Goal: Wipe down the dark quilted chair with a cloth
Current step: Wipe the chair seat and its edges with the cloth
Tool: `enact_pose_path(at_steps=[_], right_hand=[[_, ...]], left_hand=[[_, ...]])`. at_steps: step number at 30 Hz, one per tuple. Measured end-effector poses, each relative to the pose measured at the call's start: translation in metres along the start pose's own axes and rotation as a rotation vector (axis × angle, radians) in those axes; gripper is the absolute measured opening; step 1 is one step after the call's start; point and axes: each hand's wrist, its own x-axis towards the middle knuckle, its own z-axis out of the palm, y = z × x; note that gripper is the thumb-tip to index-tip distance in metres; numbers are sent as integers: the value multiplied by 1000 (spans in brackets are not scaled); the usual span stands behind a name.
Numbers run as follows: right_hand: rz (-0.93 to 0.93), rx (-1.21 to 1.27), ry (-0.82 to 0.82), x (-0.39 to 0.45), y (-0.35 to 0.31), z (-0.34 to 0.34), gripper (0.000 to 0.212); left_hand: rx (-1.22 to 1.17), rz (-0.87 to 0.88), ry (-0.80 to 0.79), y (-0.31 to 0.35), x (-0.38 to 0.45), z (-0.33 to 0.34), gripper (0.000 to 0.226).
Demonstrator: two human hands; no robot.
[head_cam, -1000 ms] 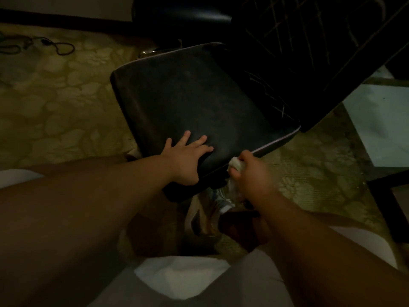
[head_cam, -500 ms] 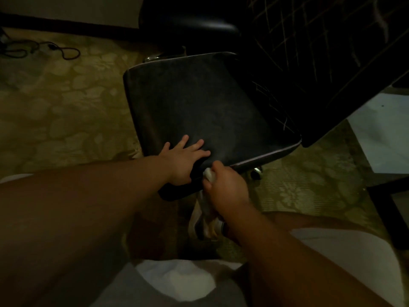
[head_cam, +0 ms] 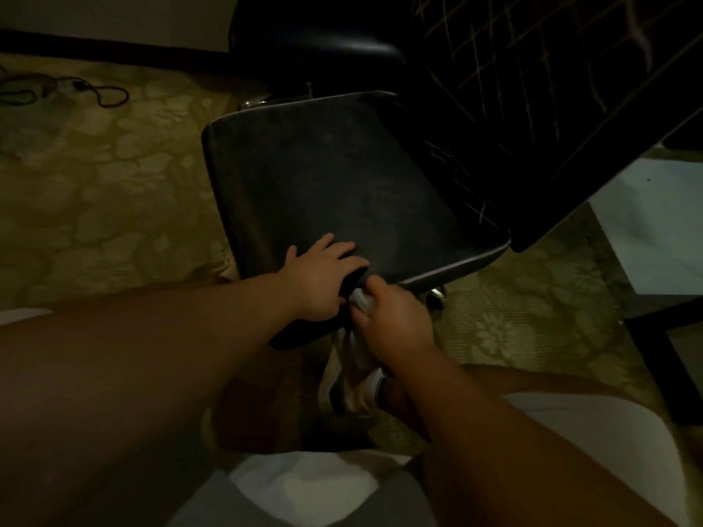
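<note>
The dark chair's seat cushion (head_cam: 342,184) fills the middle of the view, with its quilted backrest (head_cam: 532,89) rising at the upper right. My left hand (head_cam: 323,279) rests flat on the seat's near corner, fingers spread. Right beside it, my right hand (head_cam: 392,321) grips a small white cloth (head_cam: 359,300) against the seat's front edge, just under the rim. Most of the cloth is hidden inside my fist.
Patterned yellowish carpet (head_cam: 106,207) surrounds the chair. A black cable (head_cam: 95,91) lies coiled at the far left. Another dark chair (head_cam: 323,43) stands behind. A dark table leg (head_cam: 658,359) and a pale sheet (head_cam: 654,222) are at the right. My shoe (head_cam: 353,389) sits below the seat.
My right hand has slid the cloth leftward along the seat's front edge until it is next to my left hand. The left hand stayed on the seat corner.
</note>
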Motion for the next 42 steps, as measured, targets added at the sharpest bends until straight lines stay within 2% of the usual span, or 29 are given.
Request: enact_pose_path(at_steps=[4, 6, 12, 16, 18, 20, 24, 26, 28, 30, 32, 35, 37, 42], right_hand=[[291, 124, 150, 17, 38, -20, 26], [364, 156, 192, 20, 49, -23, 25], [71, -3, 49, 14, 19, -6, 23], [310, 154, 167, 24, 47, -21, 26], [359, 188, 228, 26, 55, -22, 25], [300, 142, 234, 25, 50, -18, 23], [55, 42, 48, 21, 36, -5, 23], [103, 41, 81, 24, 46, -9, 23], [259, 134, 183, 27, 65, -17, 25], [354, 179, 218, 27, 78, -26, 22], [290, 89, 194, 27, 76, -26, 21], [40, -73, 46, 26, 49, -13, 22], [-35, -126, 5, 23, 38, -9, 22], [307, 20, 181, 29, 69, -26, 23]], left_hand=[[1, -26, -49, -3, 2, 1, 78], [-7, -27, -54, -2, 3, -2, 78], [25, -70, -69, 10, 7, -9, 80], [25, -69, -69, 5, 4, -9, 77], [30, -86, -75, 10, 6, -11, 78], [73, -117, -81, 25, 12, -14, 79], [76, -61, 39, 48, 26, -10, 74], [48, -22, 47, 44, 29, -7, 73], [55, -11, 28, 37, 29, -8, 71], [66, -4, 27, 33, 30, -9, 69], [63, -6, 28, 35, 30, -9, 66], [50, -33, 43, 38, 31, -5, 61], [54, -31, 51, 36, 31, -3, 58], [37, -14, 18, 28, 28, -7, 64]])
